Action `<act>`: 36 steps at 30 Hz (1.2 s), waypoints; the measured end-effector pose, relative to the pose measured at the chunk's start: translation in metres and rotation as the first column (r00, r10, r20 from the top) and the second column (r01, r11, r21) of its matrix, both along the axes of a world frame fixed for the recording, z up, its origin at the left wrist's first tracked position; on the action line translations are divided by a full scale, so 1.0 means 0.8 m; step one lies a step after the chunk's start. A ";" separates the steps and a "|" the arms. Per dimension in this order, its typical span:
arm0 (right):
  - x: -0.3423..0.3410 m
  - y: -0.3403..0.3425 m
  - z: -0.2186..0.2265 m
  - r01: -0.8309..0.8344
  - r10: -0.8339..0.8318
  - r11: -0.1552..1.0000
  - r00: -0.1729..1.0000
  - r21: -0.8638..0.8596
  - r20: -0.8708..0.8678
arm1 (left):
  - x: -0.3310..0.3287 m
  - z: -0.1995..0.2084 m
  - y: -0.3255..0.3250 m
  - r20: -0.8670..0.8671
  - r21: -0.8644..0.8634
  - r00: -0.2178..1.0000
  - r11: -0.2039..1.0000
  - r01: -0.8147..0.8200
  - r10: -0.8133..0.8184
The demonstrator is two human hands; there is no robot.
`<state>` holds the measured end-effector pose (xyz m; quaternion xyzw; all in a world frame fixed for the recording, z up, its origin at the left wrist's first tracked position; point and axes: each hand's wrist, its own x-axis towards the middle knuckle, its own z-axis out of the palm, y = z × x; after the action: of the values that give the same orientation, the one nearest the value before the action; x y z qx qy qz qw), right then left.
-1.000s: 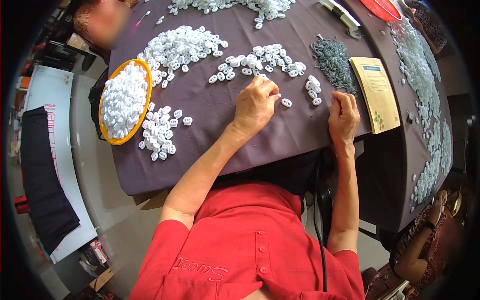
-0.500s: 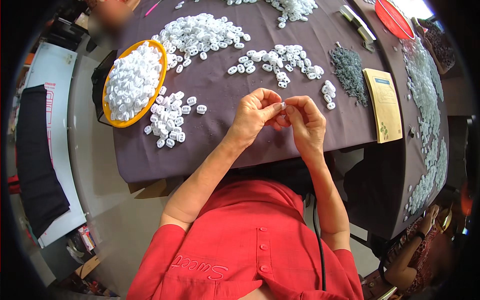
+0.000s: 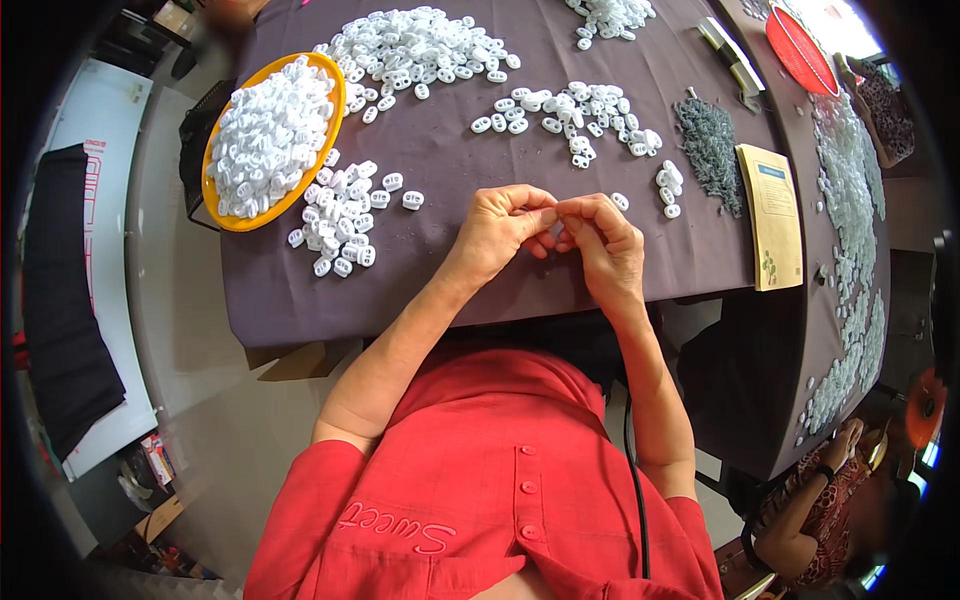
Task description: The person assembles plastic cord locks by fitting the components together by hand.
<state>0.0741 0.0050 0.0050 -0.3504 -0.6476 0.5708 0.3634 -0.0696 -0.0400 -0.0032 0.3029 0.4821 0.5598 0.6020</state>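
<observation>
Hands together now! 1.0 second ago they were well apart; now the left hand [image 3: 495, 235] and the right hand [image 3: 610, 255] meet above the near part of the dark table [image 3: 440, 265], each pinching with thumb and finger, tips touching. So the work, as I judge it, has gone from 2 separate places to 1 shared spot. Around them, biggest first: up left leans the yellow bowl [image 3: 339, 105], piled with white pieces; just beyond its right rim spreads the big white heap [image 3: 420, 45]. Over right lies the tan envelope [image 3: 772, 220], with the gray bits [image 3: 712, 150] beside it. Ahead of the fingers sit scattered white pieces [image 3: 598, 100], and smallest of all, 1 loose piece [image 3: 620, 201] near the right knuckles. And between the fingertips? A pale bit showed 0.5 seconds ago; now it's covered, can't tell!
</observation>
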 end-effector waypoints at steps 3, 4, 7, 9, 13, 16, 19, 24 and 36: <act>0.007 0.002 -0.007 0.072 -0.071 0.997 0.997 -0.039 0.028 | 0.008 -0.002 0.000 -0.085 -0.018 0.992 0.995 -0.096 0.094; 0.007 0.001 -0.007 0.074 -0.073 0.996 0.997 -0.041 0.027 | 0.008 0.000 0.001 -0.085 -0.019 0.992 0.995 -0.093 0.091; 0.006 -0.003 -0.010 0.109 -0.131 0.978 0.985 -0.179 -0.114 | 0.010 0.002 0.001 -0.118 -0.091 0.988 0.990 -0.107 0.096; 0.003 -0.003 -0.012 0.112 -0.124 0.985 0.988 -0.133 -0.088 | 0.008 -0.002 0.001 -0.003 -0.083 0.994 0.991 -0.107 0.107; 0.003 -0.004 -0.011 0.130 -0.140 0.983 0.988 -0.128 -0.072 | 0.008 0.000 -0.001 0.027 -0.099 0.993 0.989 -0.109 0.112; 0.002 -0.005 -0.011 0.126 -0.132 0.985 0.990 -0.117 -0.049 | 0.009 0.000 -0.002 0.006 -0.084 0.996 0.993 -0.086 0.087; 0.001 -0.005 -0.012 0.127 -0.129 0.989 0.991 -0.074 -0.026 | 0.011 0.001 -0.001 -0.020 -0.090 0.996 0.992 -0.088 0.087; 0.000 -0.004 -0.016 0.118 -0.118 0.993 0.993 -0.008 0.012 | 0.012 0.001 0.000 -0.078 -0.084 0.993 0.992 -0.096 0.089; 0.002 0.002 -0.014 0.074 -0.074 0.997 0.994 0.002 0.077 | 0.018 0.005 0.001 -0.156 -0.059 0.982 0.992 -0.113 0.103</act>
<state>0.0758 0.0064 -0.0065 -0.3962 -0.6474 0.5431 0.3590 -0.0550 -0.0391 0.0005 0.2979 0.5612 0.5501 0.5420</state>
